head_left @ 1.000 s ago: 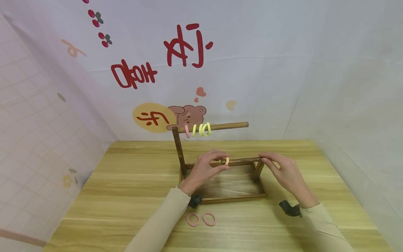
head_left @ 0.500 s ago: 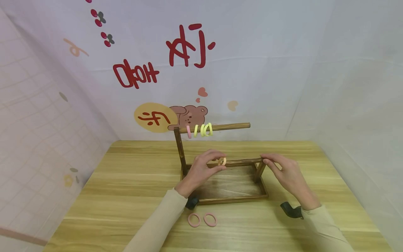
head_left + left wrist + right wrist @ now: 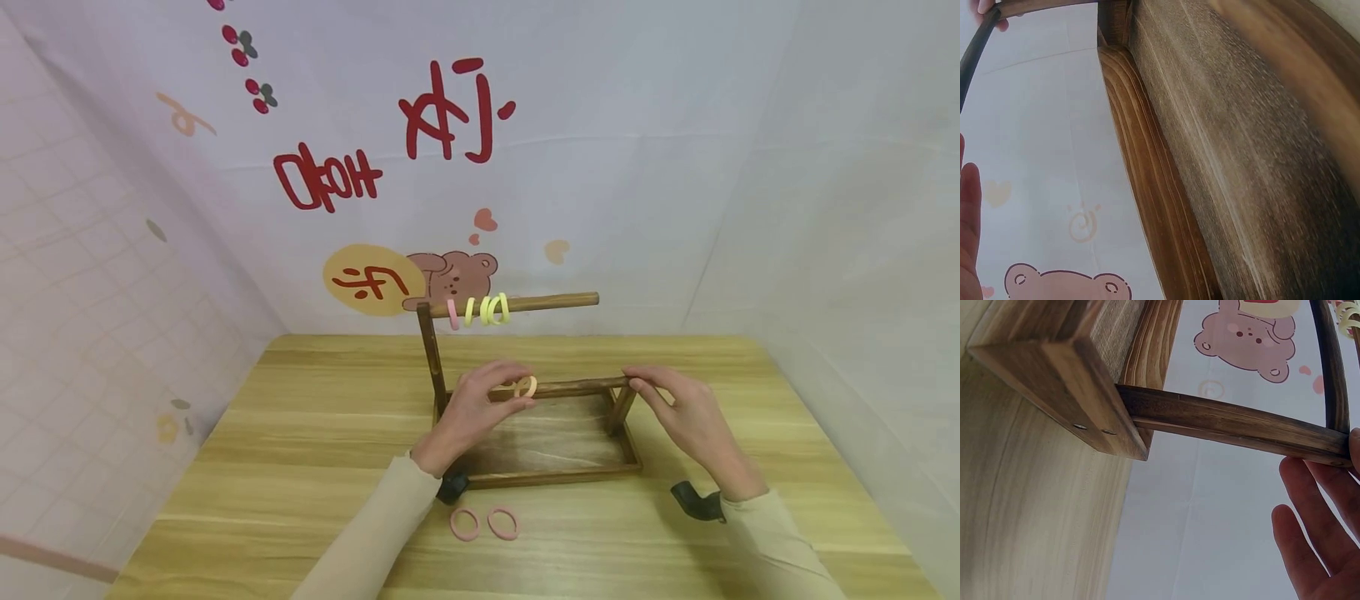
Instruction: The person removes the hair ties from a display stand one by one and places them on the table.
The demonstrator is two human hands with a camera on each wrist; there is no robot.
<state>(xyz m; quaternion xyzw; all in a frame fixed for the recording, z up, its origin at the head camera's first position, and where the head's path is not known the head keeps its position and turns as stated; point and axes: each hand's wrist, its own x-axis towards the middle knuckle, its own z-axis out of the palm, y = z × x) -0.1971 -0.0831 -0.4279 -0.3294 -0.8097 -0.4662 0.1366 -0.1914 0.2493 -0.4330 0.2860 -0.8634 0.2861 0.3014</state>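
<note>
A brown wooden rack has an upper rod (image 3: 555, 302), a lower rod (image 3: 577, 387) and a tray base (image 3: 555, 477). My left hand (image 3: 476, 408) pinches a pale orange-yellow ring (image 3: 532, 386) between thumb and fingers, at the lower rod's left part. In the left wrist view only a few of its fingers (image 3: 969, 219) show at the edge. My right hand (image 3: 686, 412) grips the lower rod's right end, where it meets the short post (image 3: 1229, 422). A pink ring (image 3: 453, 314) and several yellow rings (image 3: 485, 311) hang on the upper rod.
Two pink rings (image 3: 465, 524) lie on the wood-grain table (image 3: 315, 417) in front of the rack. A taller post (image 3: 431, 354) carries the upper rod at the left. Behind the table hangs a white printed cloth (image 3: 637, 208). Black wrist mounts (image 3: 696, 502) sit at both wrists.
My left hand has moved slightly left along the lower rod with the pale orange-yellow ring, which now shows more of its opening. My right hand keeps its grip on the rod's end.
</note>
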